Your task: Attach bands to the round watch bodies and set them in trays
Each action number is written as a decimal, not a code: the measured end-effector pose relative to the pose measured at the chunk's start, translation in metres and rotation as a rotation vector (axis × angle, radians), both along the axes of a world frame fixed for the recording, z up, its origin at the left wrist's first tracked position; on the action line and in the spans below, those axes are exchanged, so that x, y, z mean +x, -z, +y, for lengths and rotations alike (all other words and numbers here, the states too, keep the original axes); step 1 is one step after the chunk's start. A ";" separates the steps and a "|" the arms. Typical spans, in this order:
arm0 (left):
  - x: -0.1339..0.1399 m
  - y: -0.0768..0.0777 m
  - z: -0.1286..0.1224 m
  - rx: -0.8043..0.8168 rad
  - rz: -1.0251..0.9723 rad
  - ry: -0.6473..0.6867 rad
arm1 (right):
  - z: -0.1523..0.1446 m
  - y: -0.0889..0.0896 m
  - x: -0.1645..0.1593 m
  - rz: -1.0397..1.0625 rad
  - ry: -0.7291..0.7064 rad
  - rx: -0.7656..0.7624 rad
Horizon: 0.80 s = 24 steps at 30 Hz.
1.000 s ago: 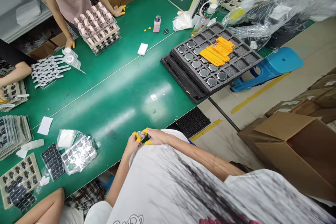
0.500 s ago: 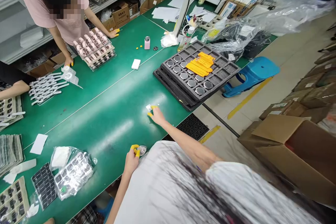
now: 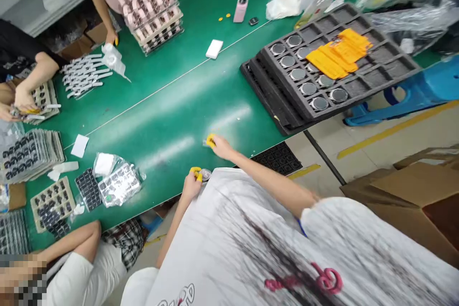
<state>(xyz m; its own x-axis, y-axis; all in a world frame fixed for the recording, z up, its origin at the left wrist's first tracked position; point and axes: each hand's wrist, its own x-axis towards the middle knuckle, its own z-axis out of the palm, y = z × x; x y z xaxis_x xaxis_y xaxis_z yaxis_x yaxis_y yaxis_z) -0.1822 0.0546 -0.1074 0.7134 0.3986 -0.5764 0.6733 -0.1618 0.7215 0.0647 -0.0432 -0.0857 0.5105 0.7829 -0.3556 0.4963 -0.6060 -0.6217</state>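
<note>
Yellow finger cots cover fingertips on both hands. My left hand, near the table's front edge, is closed on a round watch case, whose shiny face points up beside my shirt. Over the green table, my right hand pinches a small pale piece; it is too small and blurred to name. To the right, a black foam tray holds several round watch cases in its compartments, with orange strips lying across them.
A white pad and a pink bottle stand further back. Left are bagged parts, stacked trays and white straps. Co-workers sit or stand around the left end. A blue stool and cardboard box are at right.
My right hand's fingers, spread over a small white piece before, are now pinched together. My left hand keeps the watch case. The view has shifted, bringing more of the table's left end in.
</note>
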 end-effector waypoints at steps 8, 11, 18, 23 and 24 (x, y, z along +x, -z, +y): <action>0.003 0.005 0.000 -0.042 -0.010 -0.067 | -0.025 -0.035 -0.092 0.007 -0.316 -0.065; 0.000 0.004 0.000 -0.055 -0.039 -0.072 | -0.020 -0.034 -0.098 0.000 -0.344 -0.096; -0.011 0.007 -0.001 -0.039 -0.057 -0.072 | -0.023 -0.027 -0.103 0.044 -0.363 -0.071; -0.012 0.008 -0.004 -0.004 -0.060 -0.040 | -0.024 -0.023 -0.108 0.017 -0.328 -0.034; -0.012 0.007 -0.005 0.009 -0.059 -0.032 | -0.024 -0.022 -0.111 0.011 -0.315 -0.032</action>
